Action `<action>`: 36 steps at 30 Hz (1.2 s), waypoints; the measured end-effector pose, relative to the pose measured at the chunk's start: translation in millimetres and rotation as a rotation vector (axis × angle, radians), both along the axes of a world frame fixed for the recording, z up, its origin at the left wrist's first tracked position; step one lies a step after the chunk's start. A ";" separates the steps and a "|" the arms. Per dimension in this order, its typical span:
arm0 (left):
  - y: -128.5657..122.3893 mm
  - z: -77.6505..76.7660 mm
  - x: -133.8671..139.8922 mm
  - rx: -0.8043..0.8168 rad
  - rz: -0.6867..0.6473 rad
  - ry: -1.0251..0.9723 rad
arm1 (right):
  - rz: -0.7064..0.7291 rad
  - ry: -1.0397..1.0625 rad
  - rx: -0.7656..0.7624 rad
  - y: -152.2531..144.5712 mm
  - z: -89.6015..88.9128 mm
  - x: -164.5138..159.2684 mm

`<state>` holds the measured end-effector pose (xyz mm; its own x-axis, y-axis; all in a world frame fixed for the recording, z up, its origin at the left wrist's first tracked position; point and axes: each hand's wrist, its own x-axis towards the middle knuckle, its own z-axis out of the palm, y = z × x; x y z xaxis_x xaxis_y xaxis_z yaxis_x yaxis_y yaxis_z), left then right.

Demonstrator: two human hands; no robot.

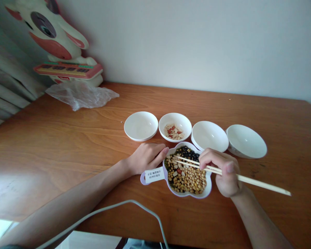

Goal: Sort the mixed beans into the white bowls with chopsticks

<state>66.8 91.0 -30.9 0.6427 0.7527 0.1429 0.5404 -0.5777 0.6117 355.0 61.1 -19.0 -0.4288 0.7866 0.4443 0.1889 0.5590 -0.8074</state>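
Note:
My right hand point(224, 171) grips a pair of wooden chopsticks point(261, 185), their tips down among the beans and nuts in a lilac-rimmed, scalloped dish point(208, 185). Black beans point(185, 151) lie at the far side of that dish. Yellow soybeans point(193, 180) fill its near side, with a few peanuts at the left. My left hand point(147, 155) rests curled beside the dish, thumb and fingers closed at its left rim. Below that hand the dish's handle bears a white label point(154, 174). Just beyond stands a white bowl point(185, 121) with pale and reddish nut pieces.
More white bowls stand in the row: one at the left point(140, 126), one behind my right hand point(209, 135) and one at the right end point(247, 141). A plastic bag point(80, 95) lies before a cow-shaped toy keyboard point(69, 71). A white cable point(103, 209) crosses the near edge.

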 end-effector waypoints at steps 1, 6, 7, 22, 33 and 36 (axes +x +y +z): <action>0.0 0.0 0.0 -0.003 -0.002 -0.004 | -0.002 -0.001 0.003 -0.3 -0.6 0.1; 0.1 -0.5 0.1 -0.008 -0.001 -0.008 | -0.026 0.049 0.017 -2.5 -1.1 -0.5; 0.2 -0.7 0.0 -0.009 -0.002 -0.005 | -0.030 0.064 0.028 -2.8 -1.1 -0.8; 0.5 -2.0 -0.7 -0.031 -0.011 0.010 | -0.232 0.192 0.172 -9.2 -1.3 -3.0; 0.6 -1.1 -0.2 -0.007 -0.007 0.014 | -0.606 0.394 0.164 0.4 9.7 -10.7; 0.4 -1.2 -0.2 -0.021 -0.006 0.011 | -0.603 0.400 0.111 0.9 9.4 -12.1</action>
<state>66.6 91.4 -32.1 0.6491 0.7512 0.1201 0.5437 -0.5685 0.6174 343.0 62.0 -9.6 0.2764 0.7757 0.5673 0.1929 0.5335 -0.8235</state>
